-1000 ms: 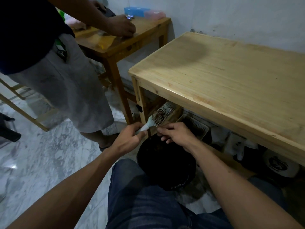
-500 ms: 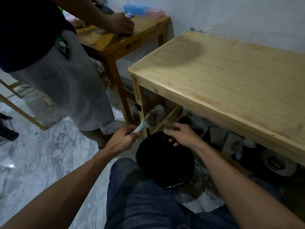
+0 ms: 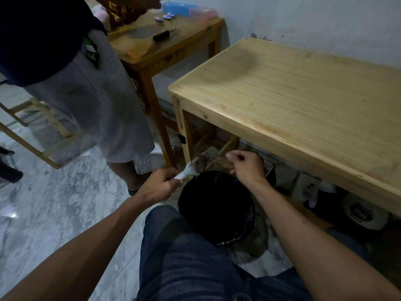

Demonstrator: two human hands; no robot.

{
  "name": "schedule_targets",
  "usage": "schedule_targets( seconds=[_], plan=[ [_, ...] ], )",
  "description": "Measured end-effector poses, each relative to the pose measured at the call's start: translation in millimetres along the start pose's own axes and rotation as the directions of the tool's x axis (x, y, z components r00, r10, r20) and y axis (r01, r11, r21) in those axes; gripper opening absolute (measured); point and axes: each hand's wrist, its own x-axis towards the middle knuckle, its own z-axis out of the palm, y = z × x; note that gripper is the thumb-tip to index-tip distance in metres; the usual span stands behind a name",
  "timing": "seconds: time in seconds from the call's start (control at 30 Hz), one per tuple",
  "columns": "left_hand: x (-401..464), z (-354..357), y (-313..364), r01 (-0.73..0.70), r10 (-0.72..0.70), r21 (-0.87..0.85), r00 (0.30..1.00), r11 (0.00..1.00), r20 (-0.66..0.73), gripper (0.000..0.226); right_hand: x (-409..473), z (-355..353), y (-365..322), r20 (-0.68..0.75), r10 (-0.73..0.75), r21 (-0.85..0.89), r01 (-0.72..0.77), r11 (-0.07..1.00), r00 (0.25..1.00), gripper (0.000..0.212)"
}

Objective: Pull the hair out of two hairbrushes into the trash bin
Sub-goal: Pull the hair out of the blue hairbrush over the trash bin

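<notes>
The left hand [image 3: 159, 185] is wrapped tight around the white handle of a round hairbrush [image 3: 200, 162]. The brush sticks up and away from that hand, tilted toward the front left corner of the big wooden table [image 3: 303, 101]. A dark clump of hair [image 3: 200, 162] is tangled in the bristles near the middle of the brush head. The brush hangs in the air over the far rim of the black trash bin [image 3: 217, 209], which sits on the floor between the person's knee and the table leg. The right hand [image 3: 247, 167] is just beside the tip of the brush, on its right side, and is also above the far edge of the bin. Its fingers are curled in close together with the thumb and first finger pinched, but you cannot tell if any hair is between them. The two hands are near each other, with the brush head in between. A white basket [image 3: 268, 169] peeks out from behind the right hand, under the table. Another person [image 3: 86, 94] in grey shorts stands to the left, next to a smaller wooden table [image 3: 173, 46] with a screwdriver [image 3: 163, 35] lying on it. The floor [image 3: 54, 203] is pale marble.
</notes>
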Motion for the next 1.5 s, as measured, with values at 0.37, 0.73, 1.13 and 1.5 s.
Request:
schedule_targets(
  seconds=[0.37,0.73,1.13,1.5],
  plan=[
    [-5.2,-10.2,-14.0,0.072,-0.077,-0.067,0.995,0.995,-0.071,0.011,5.9,-23.7,26.1,-0.095,0.140,-0.116,-0.150,0.982,0.986,0.015],
    [2.6,-20.8,-7.2,0.074,-0.097,-0.168,0.986,0.983,-0.132,0.011,1.1,-37.1,35.7,-0.149,0.228,-0.375,-0.268,0.887,0.962,0.023],
    [1.9,5.8,15.4,0.014,-0.007,-0.152,0.999,0.988,0.048,0.010,-0.9,3.8,27.5,0.407,0.070,-0.145,-0.011,0.989,0.911,0.082],
    [5.5,-5.5,0.1,0.047,-0.047,0.012,0.998,0.999,-0.053,0.011,-8.7,5.1,17.9,0.334,-0.043,0.317,-0.069,0.946,0.941,0.009]
  ],
)
